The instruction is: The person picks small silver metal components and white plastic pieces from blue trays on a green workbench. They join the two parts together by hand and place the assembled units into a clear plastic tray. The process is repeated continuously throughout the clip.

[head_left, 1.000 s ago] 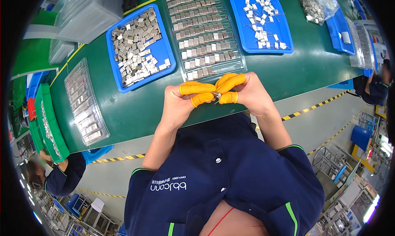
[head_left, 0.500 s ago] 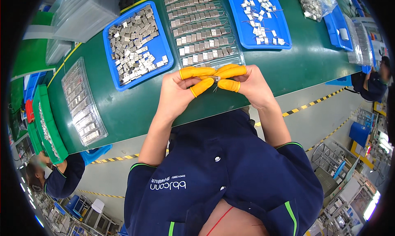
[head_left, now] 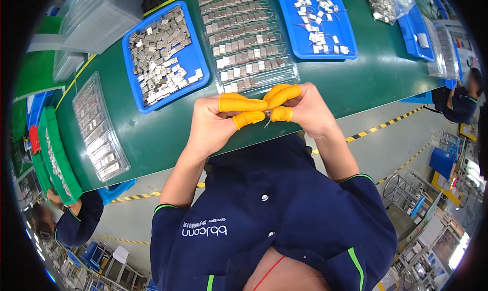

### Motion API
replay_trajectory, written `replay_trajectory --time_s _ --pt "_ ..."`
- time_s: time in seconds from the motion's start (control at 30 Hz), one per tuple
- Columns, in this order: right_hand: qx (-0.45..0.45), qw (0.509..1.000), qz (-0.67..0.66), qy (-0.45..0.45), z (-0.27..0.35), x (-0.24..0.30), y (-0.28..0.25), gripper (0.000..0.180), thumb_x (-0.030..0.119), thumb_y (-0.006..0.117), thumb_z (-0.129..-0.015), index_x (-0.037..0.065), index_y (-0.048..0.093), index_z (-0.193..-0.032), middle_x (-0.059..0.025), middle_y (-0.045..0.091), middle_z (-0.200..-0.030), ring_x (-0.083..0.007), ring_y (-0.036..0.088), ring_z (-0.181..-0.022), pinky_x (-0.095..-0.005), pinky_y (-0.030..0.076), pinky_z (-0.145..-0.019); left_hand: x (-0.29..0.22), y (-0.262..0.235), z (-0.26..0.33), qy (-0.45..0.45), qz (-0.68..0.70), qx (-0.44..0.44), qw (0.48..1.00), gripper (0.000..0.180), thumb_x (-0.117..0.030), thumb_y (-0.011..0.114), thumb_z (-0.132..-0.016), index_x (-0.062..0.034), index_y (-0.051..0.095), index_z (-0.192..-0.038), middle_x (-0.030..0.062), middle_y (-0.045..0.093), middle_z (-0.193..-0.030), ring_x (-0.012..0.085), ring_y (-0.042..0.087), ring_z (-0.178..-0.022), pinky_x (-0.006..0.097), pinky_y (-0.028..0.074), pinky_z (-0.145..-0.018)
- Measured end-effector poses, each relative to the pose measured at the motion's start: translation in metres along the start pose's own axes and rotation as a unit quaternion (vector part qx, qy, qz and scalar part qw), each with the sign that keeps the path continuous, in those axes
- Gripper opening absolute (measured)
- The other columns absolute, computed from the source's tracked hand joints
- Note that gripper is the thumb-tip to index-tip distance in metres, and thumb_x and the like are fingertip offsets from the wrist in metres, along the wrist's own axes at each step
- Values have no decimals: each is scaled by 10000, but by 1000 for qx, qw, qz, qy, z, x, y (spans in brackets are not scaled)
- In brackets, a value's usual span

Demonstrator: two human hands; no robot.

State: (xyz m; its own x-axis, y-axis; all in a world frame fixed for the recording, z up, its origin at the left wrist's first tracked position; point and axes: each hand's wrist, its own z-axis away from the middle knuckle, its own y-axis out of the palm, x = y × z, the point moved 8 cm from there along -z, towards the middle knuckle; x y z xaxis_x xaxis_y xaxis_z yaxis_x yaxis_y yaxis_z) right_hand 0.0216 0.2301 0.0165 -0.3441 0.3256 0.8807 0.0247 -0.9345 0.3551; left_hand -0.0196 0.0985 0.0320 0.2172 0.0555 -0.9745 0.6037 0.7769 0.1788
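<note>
A: Start at the far left of the frame. What lies there?

B: A clear tray of small metal parts point(head_left: 99, 131) sits at the left on the green table point(head_left: 157, 138). Up and to the right of it is a blue tray heaped with loose silvery pieces point(head_left: 161, 57).

A: And the hands?

B: They meet at the centre, over the table's near edge. The left hand point(head_left: 216, 126) is curled, its orange-capped thumb and forefinger pinched together. The right hand point(head_left: 305, 108) is curled likewise, its capped fingertips pressed against the left ones. Between them sits a tiny metal part point(head_left: 267, 114), gripped from both sides; its shape is too small to tell.

A: What is above them?

B: A clear tray with rows of parts point(head_left: 244, 37), just beyond the fingertips. Further right, at top centre-right, a second blue tray with small wired pieces point(head_left: 317, 22).
</note>
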Motion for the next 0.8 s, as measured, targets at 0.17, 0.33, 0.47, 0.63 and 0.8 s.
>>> replay_trajectory --time_s 0.17,0.33,0.47,0.63,0.8 --pt "-77 983 144 -87 1 12 -12 124 20 712 -709 0 683 -828 -64 656 -850 -151 602 -800 -269 467 -753 19 1 -2 -7 70 -67 995 230 22 670 -765 52 645 -992 132 655 -935 175 638 -827 271 519 -765" --pt "-195 828 427 -307 12 48 -7 139 59 721 -674 43 686 -807 -55 644 -823 -213 594 -795 -326 456 -795 24 -10 -6 39 40 -154 986 268 24 611 -821 50 596 -1088 126 628 -1054 172 609 -954 282 475 -871" --pt "-208 660 602 -398 10 44 3 174 66 705 -603 88 689 -775 -17 626 -817 -194 572 -828 -365 430 -840 29 -44 9 87 -18 -235 968 222 6 600 -837 51 604 -1055 114 633 -1026 170 610 -947 272 463 -867" --pt "-190 647 626 -392 0 27 6 175 53 674 -589 94 692 -758 -1 628 -841 -185 561 -873 -371 428 -842 27 -64 27 91 -80 -292 949 218 -12 579 -855 53 606 -1062 119 645 -993 169 614 -919 280 467 -850" --pt "-185 671 613 -373 -4 20 0 143 60 680 -600 93 694 -738 -2 638 -869 -189 559 -886 -371 423 -854 7 -63 41 146 -282 -341 885 183 22 643 -778 -2 668 -957 96 664 -965 173 617 -890 278 468 -822"
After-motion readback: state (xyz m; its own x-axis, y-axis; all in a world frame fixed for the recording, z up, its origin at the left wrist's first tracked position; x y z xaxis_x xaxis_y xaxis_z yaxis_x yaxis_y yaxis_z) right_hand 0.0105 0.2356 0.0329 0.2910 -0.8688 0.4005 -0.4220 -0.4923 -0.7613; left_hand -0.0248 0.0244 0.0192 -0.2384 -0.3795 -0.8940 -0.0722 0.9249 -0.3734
